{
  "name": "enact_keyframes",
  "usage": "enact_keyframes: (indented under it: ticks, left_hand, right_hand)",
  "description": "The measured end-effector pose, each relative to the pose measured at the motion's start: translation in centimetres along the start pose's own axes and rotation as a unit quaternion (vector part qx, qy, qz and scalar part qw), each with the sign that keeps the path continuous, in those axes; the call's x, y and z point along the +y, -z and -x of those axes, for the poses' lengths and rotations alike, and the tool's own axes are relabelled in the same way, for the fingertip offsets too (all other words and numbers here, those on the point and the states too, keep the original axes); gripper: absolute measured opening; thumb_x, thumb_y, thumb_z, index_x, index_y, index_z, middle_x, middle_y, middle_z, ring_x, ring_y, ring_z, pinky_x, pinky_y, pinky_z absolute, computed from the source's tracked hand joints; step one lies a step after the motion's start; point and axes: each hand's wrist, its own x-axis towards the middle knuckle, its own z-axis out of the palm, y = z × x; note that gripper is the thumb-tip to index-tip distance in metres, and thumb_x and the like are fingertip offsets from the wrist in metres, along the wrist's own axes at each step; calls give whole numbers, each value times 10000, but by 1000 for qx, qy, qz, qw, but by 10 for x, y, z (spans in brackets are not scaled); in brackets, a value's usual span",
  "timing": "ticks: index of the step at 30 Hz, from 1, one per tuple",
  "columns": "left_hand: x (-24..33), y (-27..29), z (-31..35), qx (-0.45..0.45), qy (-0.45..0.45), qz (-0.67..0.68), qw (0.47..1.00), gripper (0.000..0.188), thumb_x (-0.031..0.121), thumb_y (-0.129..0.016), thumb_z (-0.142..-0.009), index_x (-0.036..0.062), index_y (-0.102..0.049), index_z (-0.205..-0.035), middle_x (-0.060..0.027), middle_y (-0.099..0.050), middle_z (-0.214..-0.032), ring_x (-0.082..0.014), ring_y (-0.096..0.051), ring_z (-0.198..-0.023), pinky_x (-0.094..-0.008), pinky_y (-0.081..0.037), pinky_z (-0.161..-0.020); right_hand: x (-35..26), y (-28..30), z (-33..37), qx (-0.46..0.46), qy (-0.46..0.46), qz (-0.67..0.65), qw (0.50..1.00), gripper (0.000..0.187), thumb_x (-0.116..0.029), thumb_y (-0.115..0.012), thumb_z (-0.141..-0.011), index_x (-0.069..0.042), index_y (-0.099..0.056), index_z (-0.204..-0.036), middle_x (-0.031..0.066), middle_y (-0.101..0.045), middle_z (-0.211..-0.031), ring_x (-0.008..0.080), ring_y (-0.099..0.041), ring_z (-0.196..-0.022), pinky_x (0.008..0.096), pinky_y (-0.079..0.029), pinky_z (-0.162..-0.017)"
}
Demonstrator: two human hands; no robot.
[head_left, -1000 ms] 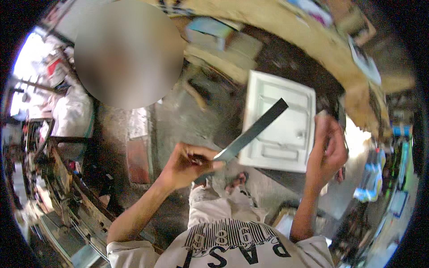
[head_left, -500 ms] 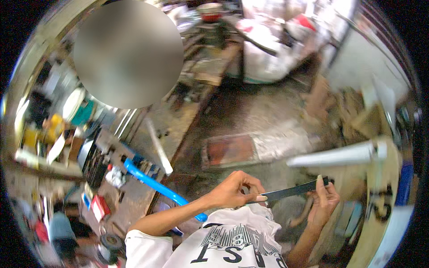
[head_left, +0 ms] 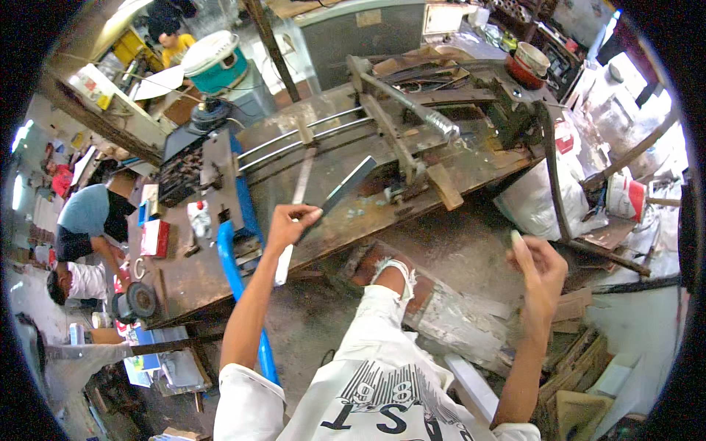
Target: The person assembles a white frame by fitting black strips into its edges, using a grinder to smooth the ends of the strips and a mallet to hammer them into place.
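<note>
My left hand (head_left: 289, 224) pinches the lower end of a dark flat strip (head_left: 346, 189), possibly metal. The strip slants up and to the right over the workbench (head_left: 334, 235), and light glints off its upper face. To the right, my right hand (head_left: 537, 275) is raised over the floor beside the bench with nothing in it. Its fingers are loosely bent, and one stretches upward. A pale flat bar (head_left: 303, 176) lies on the bench behind my left hand. Next to my left forearm runs a bent blue pipe (head_left: 234, 268).
A metal clamp frame with a thick screw (head_left: 434, 121) stands on the bench, near two parallel rods (head_left: 323, 134). White sacks (head_left: 533, 198) and a bucket (head_left: 625, 197) sit at the right. At the left, a person in a light blue shirt (head_left: 87, 213) bends near a wheel (head_left: 142, 300).
The strip has gone from between both hands to my left hand alone, which has moved up and left over the bench. My right hand has let go. The view has swung toward the bench.
</note>
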Motion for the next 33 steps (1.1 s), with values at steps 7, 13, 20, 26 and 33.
enact_keyframes:
  ticks: [7,13,20,26,33]
  left_hand:
    - [-30,-31,-140,-53,67,-28,996,229,250,-793,-801,51,-784,-913,-52,-699,-695,-97,-600,-649,-296,-471,-614]
    - [-35,-21,-176,-156,141,10,978,208,202,-825,-772,43,-779,-898,-53,-707,-709,-117,-638,-673,-312,-503,-620]
    - [-22,8,-161,-74,249,95,961,178,160,-823,-789,17,-764,-878,-56,-713,-757,-102,-633,-700,-300,-511,-636]
    - [-16,-21,-199,-199,198,60,958,148,125,-829,-769,18,-761,-846,-81,-735,-818,-133,-674,-721,-278,-537,-646]
    - [32,-86,-250,-263,127,-59,955,329,281,-857,-710,-16,-716,-719,-132,-690,-660,-195,-677,-596,-333,-522,-576]
  right_hand:
    - [-65,-67,-146,-38,0,-15,999,261,-235,-604,-978,9,-694,-950,63,-701,-868,125,-653,-773,268,-507,-754]
    - [-118,-118,-168,-289,-314,-144,893,542,-444,-371,-1041,-14,-482,-1352,123,-664,-962,202,-645,-828,349,-520,-742]
    - [-175,-145,-207,-311,-295,106,897,477,-277,-621,-941,10,-487,-1298,174,-613,-724,245,-624,-608,360,-478,-583]
    - [-212,-161,-230,-295,-377,170,861,472,-194,-750,-831,18,-570,-1213,53,-528,-568,121,-483,-474,270,-374,-481]
    - [-228,-163,-246,-316,-459,236,796,335,-270,-719,-874,10,-623,-1030,162,-586,-602,296,-600,-490,375,-478,-510]
